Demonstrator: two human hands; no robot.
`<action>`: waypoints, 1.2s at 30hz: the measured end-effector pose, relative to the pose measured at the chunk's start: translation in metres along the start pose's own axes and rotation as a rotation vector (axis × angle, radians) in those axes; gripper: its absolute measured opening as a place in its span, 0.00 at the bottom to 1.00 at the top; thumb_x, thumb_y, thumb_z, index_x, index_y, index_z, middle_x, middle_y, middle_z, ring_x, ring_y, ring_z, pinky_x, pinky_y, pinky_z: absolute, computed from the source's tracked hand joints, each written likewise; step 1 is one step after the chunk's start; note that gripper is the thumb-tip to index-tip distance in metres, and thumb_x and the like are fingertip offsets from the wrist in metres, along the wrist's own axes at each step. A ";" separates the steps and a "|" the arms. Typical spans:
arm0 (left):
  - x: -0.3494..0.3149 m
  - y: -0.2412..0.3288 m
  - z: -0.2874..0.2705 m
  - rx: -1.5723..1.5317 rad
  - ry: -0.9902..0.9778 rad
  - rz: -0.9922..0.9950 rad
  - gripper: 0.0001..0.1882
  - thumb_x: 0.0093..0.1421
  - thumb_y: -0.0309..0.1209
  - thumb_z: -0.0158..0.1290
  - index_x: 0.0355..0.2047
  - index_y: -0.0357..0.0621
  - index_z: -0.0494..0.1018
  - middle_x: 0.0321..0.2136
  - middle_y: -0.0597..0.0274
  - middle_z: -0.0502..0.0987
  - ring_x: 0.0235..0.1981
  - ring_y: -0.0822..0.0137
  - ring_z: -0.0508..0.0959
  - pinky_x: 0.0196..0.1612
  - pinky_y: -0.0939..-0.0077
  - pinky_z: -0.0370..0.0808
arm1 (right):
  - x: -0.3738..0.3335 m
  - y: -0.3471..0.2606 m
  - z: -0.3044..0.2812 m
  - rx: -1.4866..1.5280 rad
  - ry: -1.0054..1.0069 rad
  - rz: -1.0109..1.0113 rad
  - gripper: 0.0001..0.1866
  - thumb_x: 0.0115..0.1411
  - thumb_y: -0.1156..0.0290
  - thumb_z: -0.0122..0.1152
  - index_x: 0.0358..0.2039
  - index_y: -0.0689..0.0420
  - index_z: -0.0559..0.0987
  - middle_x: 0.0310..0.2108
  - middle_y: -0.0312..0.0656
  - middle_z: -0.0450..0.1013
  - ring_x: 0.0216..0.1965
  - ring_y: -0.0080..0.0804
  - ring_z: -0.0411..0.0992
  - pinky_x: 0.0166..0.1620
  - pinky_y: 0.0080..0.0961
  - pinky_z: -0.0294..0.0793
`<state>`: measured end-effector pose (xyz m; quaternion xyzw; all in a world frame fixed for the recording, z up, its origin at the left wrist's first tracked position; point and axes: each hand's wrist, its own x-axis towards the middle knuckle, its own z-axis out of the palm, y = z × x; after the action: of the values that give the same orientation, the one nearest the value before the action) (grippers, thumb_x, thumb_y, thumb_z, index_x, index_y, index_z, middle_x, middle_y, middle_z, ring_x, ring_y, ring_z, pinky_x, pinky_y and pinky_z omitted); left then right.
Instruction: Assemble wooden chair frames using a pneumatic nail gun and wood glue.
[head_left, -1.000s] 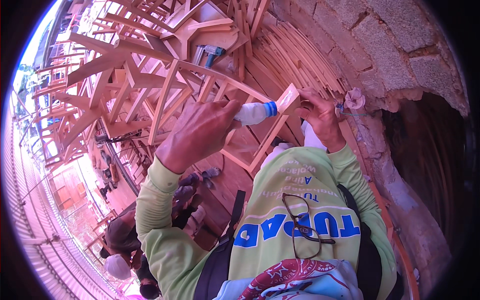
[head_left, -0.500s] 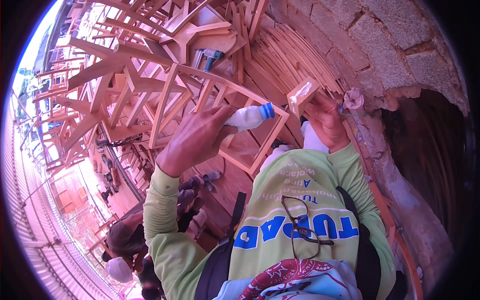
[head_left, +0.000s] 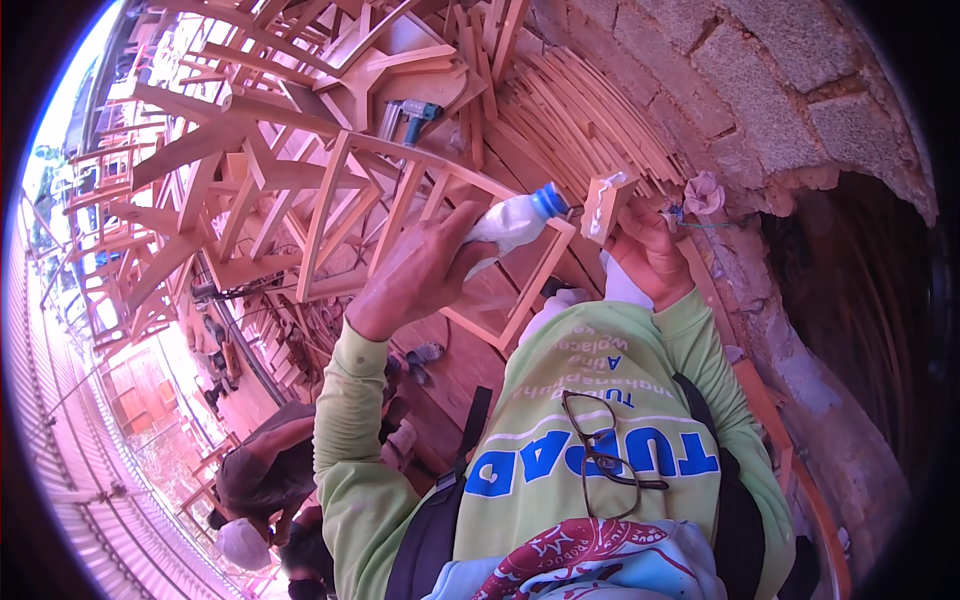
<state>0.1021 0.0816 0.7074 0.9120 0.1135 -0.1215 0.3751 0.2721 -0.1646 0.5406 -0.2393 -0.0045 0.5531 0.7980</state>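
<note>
My left hand (head_left: 425, 265) is wrapped round a clear plastic bottle (head_left: 508, 225) filled with something white. Its blue cap points right and slightly up, close to a small wooden block (head_left: 603, 208). That block is gripped at its right side by my right hand (head_left: 652, 250), and white paste lies in a streak along its facing side. Below the bottle is a light wooden frame (head_left: 537, 283) with slats, standing in front of me. Whether the cap touches the block I cannot tell.
A teal nail gun (head_left: 415, 112) rests among wooden chair parts (head_left: 385, 70) farther off. Thin wood strips (head_left: 575, 110) are stacked against a rough block wall (head_left: 760, 80) with a dark opening. At the lower left another person (head_left: 265, 470) bends over. Eyeglasses (head_left: 603, 455) hang on my shirt.
My left hand has shifted right with the bottle, its cap now higher and nearer the block. The block has turned in my right hand, and its white paste looks more like a wavy streak.
</note>
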 end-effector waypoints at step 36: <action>0.618 -0.395 0.564 -0.316 -0.111 -0.123 0.21 0.52 0.28 0.58 0.49 0.41 0.77 0.45 0.39 0.79 0.49 0.37 0.78 0.54 0.52 0.76 | -0.012 0.087 -0.413 0.275 0.471 0.229 0.27 0.65 0.65 0.61 0.63 0.57 0.68 0.53 0.48 0.72 0.56 0.49 0.70 0.61 0.51 0.68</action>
<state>0.4907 0.0259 -0.1299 0.8248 0.1657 -0.1750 0.5115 0.3029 -0.3072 0.1447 -0.2495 0.2828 0.5643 0.7344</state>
